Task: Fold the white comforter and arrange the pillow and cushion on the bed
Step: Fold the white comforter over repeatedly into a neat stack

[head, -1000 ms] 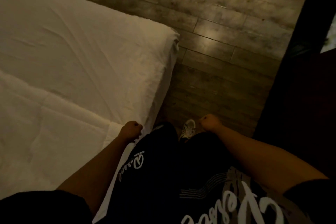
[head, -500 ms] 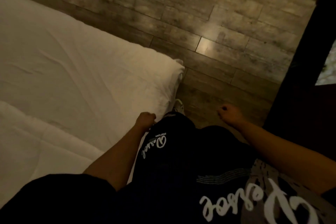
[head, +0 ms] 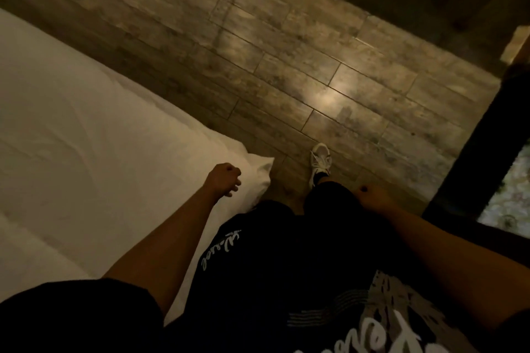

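Dim bedroom, wood floor [head: 286, 51] upper frame | bed [head: 86, 129] left, comforter [head: 31, 255] lower left; fold state unclear to me | pillow, cushion unseen | left hand [head: 225, 179] fisted, empty, over bed corner | right hand [head: 372, 199] closed, empty | arranging remains, I judge

black short sleeves [head: 86, 309] | black tee, white script print [head: 401, 332] | black lettered shorts [head: 229, 249] | white sneaker [head: 320, 160]

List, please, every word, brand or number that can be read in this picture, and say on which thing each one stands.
White script on the black shorts: seen sideways and blurred, not legible.
Large white script on the black shirt: cut off by the bottom edge; only parts of letters show, no whole word readable.
White shoe: no label can be made out.
Bed and floor: no text.
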Demonstrator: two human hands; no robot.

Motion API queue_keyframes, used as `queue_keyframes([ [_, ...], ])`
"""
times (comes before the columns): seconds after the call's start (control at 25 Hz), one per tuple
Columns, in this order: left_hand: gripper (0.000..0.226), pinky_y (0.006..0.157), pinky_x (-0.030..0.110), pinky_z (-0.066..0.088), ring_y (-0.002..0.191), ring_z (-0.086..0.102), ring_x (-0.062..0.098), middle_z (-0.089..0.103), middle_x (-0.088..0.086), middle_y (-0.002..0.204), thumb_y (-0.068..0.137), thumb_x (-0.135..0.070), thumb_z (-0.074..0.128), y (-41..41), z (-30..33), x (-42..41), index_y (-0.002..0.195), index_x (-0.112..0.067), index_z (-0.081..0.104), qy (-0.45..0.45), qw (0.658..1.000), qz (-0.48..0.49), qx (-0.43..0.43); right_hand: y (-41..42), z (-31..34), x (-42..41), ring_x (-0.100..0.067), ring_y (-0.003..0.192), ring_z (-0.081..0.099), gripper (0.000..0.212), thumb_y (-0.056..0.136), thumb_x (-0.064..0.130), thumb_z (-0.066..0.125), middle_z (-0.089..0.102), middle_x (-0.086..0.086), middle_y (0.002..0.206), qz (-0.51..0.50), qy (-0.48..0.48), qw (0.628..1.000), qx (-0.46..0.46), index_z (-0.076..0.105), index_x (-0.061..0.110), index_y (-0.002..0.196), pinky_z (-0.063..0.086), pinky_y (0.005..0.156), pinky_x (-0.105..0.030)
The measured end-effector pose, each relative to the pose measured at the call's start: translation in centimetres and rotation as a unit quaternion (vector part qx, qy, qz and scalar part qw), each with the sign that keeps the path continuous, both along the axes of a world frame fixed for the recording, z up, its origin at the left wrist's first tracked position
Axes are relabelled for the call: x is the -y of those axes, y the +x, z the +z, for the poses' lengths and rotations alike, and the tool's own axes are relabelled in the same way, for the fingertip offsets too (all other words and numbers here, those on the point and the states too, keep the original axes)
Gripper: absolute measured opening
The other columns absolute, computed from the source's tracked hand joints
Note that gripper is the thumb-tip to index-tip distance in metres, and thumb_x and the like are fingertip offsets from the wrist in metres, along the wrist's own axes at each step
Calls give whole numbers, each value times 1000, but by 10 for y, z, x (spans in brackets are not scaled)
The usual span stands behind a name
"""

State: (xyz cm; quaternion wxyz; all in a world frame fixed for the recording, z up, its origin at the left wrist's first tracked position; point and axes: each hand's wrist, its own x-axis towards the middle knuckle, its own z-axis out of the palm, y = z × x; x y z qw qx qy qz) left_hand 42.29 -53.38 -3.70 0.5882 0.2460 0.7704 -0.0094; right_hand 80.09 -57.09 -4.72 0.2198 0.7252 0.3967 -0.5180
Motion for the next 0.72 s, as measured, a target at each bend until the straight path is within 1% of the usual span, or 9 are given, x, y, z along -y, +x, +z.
queue_keyframes([
  [0.04, 19, 61, 31, 46, 69, 58, 28, 65, 18, 89, 95, -18, 51, 1, 0, -5, 102, -4, 61, -10, 1000, 21, -14, 2, 0, -31, -20, 67, 55, 33, 97, 26, 50, 55, -5, 67, 28, 0, 1000, -10, 57, 15, 67, 39, 60, -29],
  [0.12, 22, 63, 32, 47, 70, 59, 28, 65, 18, 91, 95, -20, 51, 1, 4, -8, 105, -3, 60, -39, 997, 56, -31, -2, 2, -89, -28, 85, 63, 29, 95, 28, 52, 62, -11, 81, 83, 13, 996, -27, 65, 9, 79, 46, 68, -31],
  [0.2, 25, 65, 32, 48, 71, 60, 29, 65, 17, 90, 96, -21, 51, 1, 8, -10, 110, -2, 59, -75, 991, 110, -27, -19, 5, -145, -31, 96, 64, 28, 94, 30, 51, 63, -15, 92, 129, 26, 990, -45, 66, 7, 87, 44, 74, -30],
  [0.28, 27, 68, 34, 50, 73, 61, 30, 64, 19, 91, 95, -19, 51, 2, 10, -12, 113, 0, 58, -101, 982, 158, -11, -48, 10, -197, -32, 95, 63, 30, 93, 29, 51, 65, -18, 95, 158, 26, 984, -80, 67, 4, 89, 43, 74, -30],
  [0.36, 27, 69, 36, 50, 75, 61, 32, 64, 21, 93, 95, -17, 51, 0, 8, -17, 112, 2, 57, -115, 974, 197, 4, -84, 12, -246, -35, 96, 64, 32, 93, 27, 52, 67, -21, 100, 167, 37, 978, -123, 67, -1, 95, 49, 80, -37],
  [0.48, 20, 62, 30, 48, 69, 57, 28, 61, 19, 90, 95, -15, 50, -12, 1, -36, 103, 1, 59, -129, 961, 243, 7, -142, 16, -316, -34, 99, 64, 32, 94, 29, 54, 68, -19, 104, 180, 52, 970, -156, 67, 1, 102, 52, 91, -47],
  [0.56, 18, 62, 29, 46, 62, 52, 20, 58, 13, 83, 96, -14, 50, -31, -8, -62, 83, -5, 59, -118, 965, 235, -9, -169, 12, -358, -34, 95, 67, 33, 92, 31, 56, 70, -20, 99, 195, 54, 968, -145, 67, 1, 100, 54, 90, -49],
  [0.6, 23, 67, 29, 46, 61, 50, 16, 56, 9, 79, 96, -15, 51, -41, -10, -80, 74, -11, 57, -106, 969, 223, -17, -175, 10, -378, -33, 92, 68, 33, 91, 31, 57, 71, -19, 96, 196, 58, 970, -133, 68, 1, 98, 54, 90, -48],
  [0.72, 25, 76, 30, 47, 72, 58, 22, 60, 6, 77, 95, -21, 52, -81, -8, -143, 71, -15, 56, -88, 974, 208, -24, -189, 13, -437, -31, 85, 69, 27, 90, 25, 61, 73, -19, 97, 145, 65, 984, -84, 71, 2, 99, 54, 89, -44],
])
